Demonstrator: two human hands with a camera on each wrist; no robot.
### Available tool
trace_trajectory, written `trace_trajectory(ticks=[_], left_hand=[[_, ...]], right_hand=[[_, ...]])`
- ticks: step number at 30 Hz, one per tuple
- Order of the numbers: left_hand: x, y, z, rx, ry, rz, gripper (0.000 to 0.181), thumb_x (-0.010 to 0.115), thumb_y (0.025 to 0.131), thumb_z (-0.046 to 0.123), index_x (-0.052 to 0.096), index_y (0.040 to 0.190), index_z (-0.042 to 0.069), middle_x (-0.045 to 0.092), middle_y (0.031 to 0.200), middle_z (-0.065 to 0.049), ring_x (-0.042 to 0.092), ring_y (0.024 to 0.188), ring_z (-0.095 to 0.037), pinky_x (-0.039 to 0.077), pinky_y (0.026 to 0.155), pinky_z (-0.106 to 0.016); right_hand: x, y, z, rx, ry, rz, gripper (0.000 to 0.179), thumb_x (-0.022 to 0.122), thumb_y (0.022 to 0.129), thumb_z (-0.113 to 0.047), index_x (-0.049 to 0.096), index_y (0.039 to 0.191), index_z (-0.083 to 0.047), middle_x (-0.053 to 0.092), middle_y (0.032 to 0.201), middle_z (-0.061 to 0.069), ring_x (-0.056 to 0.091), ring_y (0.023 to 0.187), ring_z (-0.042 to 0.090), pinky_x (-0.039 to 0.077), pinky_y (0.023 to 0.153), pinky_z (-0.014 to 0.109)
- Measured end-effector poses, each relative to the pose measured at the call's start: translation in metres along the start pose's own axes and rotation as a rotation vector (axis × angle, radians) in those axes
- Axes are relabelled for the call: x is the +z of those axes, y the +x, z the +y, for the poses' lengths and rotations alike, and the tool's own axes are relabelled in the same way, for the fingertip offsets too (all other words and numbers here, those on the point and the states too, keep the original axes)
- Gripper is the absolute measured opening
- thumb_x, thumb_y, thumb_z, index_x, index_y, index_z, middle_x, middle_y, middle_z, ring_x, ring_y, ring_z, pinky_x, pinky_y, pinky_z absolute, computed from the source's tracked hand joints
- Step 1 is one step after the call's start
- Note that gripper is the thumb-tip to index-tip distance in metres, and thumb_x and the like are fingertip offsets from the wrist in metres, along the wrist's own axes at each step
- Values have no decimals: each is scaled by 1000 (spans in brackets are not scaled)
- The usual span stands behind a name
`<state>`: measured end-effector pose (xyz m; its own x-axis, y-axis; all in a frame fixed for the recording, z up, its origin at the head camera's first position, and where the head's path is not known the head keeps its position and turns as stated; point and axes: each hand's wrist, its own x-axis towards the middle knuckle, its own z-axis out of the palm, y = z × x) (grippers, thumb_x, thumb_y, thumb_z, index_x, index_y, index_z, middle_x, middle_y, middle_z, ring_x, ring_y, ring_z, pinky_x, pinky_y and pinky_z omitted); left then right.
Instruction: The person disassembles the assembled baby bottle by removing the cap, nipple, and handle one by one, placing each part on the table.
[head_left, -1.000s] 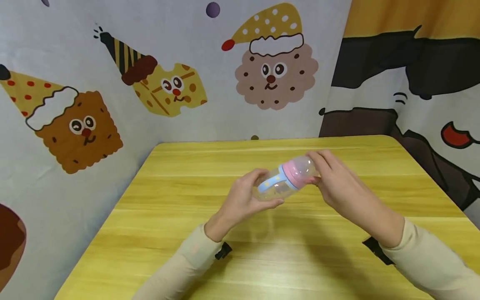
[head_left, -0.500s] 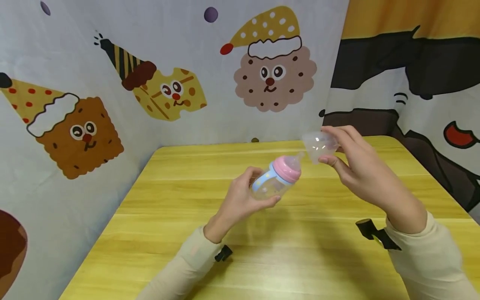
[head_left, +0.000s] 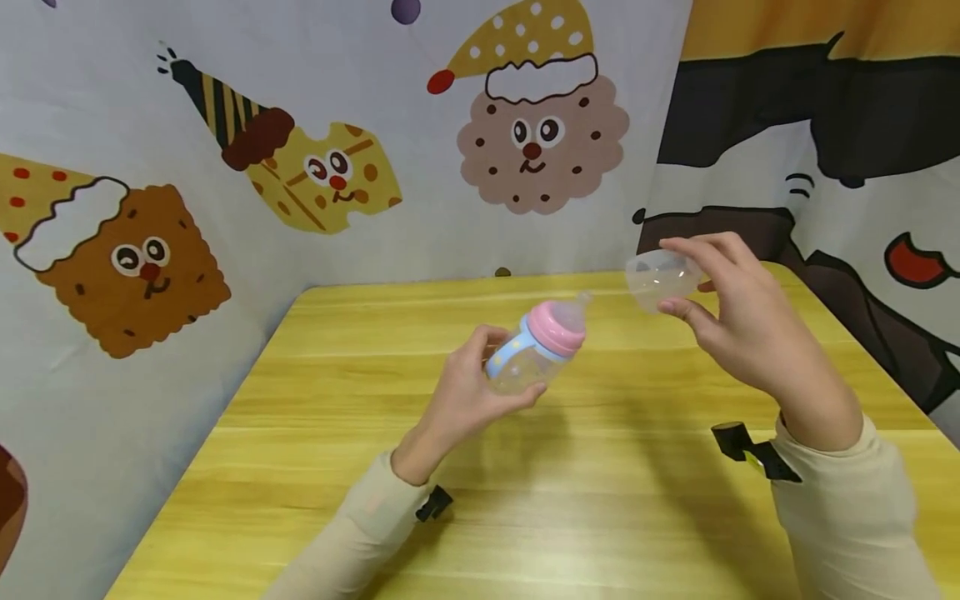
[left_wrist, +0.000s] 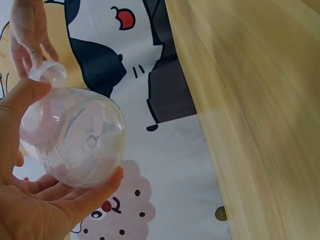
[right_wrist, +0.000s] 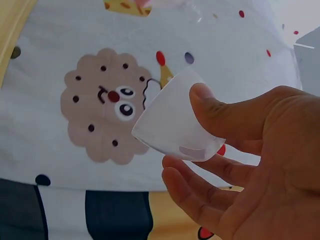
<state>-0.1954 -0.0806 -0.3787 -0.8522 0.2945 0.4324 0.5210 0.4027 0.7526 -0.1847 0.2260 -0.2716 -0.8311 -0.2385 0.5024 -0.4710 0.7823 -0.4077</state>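
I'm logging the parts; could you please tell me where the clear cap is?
In the head view, the clear cap is right of centre, in the right grip, above and right of the baby bottle.

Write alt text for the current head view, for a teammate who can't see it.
A person's left hand holds a tilted baby bottle, its nipple uncovered, while the right hand holds a clear cap apart from it. Below is a yellowish wood-grain table; behind, a cartoon-print backdrop.
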Motion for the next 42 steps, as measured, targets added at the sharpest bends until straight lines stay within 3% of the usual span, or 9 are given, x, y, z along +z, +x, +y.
trace_trajectory(ticks=[2, 5, 18, 28, 31, 36, 42], left_hand=[[0, 0, 1, 12, -3, 5, 65, 94, 79, 22, 58, 131, 5, 72, 121, -11, 72, 100, -23, 62, 79, -35], [0, 0, 1, 25, -17, 3, 64, 93, 80, 22, 58, 130, 4, 72, 122, -12, 72, 103, -24, 63, 81, -37], [-5, 1, 4, 39, 6, 30, 64, 93, 80, 27, 58, 129, 5, 72, 121, -9, 71, 104, -20, 62, 80, -36], [-4, 1, 9, 61, -6, 30, 65, 93, 81, 26, 58, 130, 3, 71, 123, -11, 73, 105, -25, 63, 80, -38], [-5, 0, 10, 61, -14, 32, 65, 94, 80, 25, 58, 129, 4, 71, 123, -10, 73, 104, -24, 63, 80, -38], [-5, -1, 13, 73, -20, 31, 65, 94, 80, 25, 57, 129, 6, 71, 122, -8, 72, 103, -21, 63, 79, -36], [-4, -1, 16, 95, -36, 24, 64, 94, 80, 23, 57, 130, 4, 71, 123, -10, 73, 103, -22, 63, 79, -36]], right_hand=[[-2, 2, 4, 26, -5, -13, 70, 81, 89, 5, 51, 153, -2, 50, 141, 27, 54, 114, 44, 51, 91, 58], [-3, 5, 12, 54, -14, -23, 72, 81, 90, 5, 48, 154, 0, 51, 141, 29, 52, 117, 46, 51, 93, 63], [10, 19, 44, 191, 34, -85, 60, 76, 96, 0, 44, 146, 7, 50, 141, 31, 50, 115, 49, 46, 94, 64], [17, 15, 59, 196, 6, -109, 54, 77, 96, -3, 49, 142, 7, 51, 134, 31, 48, 112, 49, 45, 93, 64], [26, 16, 72, 200, -3, -123, 51, 77, 97, -4, 51, 139, 6, 52, 131, 32, 49, 112, 50, 44, 94, 66], [45, 14, 99, 180, -57, -111, 46, 78, 96, -4, 57, 135, 5, 57, 125, 35, 54, 102, 50, 45, 86, 64], [63, 8, 126, 163, -76, -110, 43, 77, 95, -2, 59, 133, 7, 60, 128, 38, 56, 105, 55, 43, 92, 71]])
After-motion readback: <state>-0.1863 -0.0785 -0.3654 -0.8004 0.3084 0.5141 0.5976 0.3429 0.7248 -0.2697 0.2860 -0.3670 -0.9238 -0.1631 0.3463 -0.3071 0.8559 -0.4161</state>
